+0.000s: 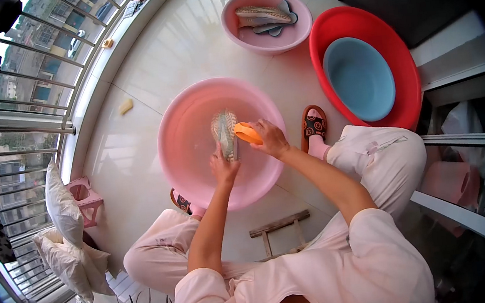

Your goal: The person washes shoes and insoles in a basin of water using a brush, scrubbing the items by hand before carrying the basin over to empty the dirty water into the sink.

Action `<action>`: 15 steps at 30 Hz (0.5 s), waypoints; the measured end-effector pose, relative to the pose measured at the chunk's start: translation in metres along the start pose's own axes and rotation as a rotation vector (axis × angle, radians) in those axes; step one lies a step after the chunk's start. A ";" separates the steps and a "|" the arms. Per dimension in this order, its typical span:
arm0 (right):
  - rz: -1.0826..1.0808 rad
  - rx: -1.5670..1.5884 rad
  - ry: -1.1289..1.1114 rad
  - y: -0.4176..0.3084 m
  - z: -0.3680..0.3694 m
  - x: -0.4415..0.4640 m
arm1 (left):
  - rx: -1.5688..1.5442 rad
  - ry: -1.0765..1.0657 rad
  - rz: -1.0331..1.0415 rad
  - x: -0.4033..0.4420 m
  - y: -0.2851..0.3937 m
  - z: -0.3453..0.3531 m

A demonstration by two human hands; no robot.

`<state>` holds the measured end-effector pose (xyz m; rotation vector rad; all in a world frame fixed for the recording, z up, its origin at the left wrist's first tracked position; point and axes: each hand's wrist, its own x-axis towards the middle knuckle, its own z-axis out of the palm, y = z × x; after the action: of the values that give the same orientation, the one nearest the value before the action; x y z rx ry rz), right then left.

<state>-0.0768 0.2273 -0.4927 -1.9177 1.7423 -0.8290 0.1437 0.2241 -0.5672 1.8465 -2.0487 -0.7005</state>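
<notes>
A large pink basin of water stands on the floor between my feet. In it, my left hand grips a light-coloured shoe by its near end. The shoe's patterned surface faces up. My right hand is closed around an orange scrubbing brush at the shoe's right side. Whether the bristles touch the shoe is hidden by the brush's body.
A smaller pink basin holds a shoe and dark flat pieces. Beside it, a blue basin sits inside a red basin. A yellowish bar lies on the floor. At left are a pink stool and cushions.
</notes>
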 end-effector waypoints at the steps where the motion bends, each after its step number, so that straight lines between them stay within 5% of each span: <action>1: -0.005 0.002 0.027 -0.005 -0.005 0.000 | -0.035 0.041 0.051 0.001 0.004 -0.010; 9: -0.042 0.081 0.161 -0.065 -0.065 0.016 | -0.335 0.136 0.231 -0.017 0.064 -0.147; 15: -0.170 0.032 -0.022 -0.131 -0.151 0.040 | -0.241 0.233 0.270 -0.033 0.116 -0.244</action>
<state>-0.0805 0.2177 -0.2893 -2.0672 1.5605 -0.8862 0.1781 0.2247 -0.2977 1.4136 -1.9182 -0.5982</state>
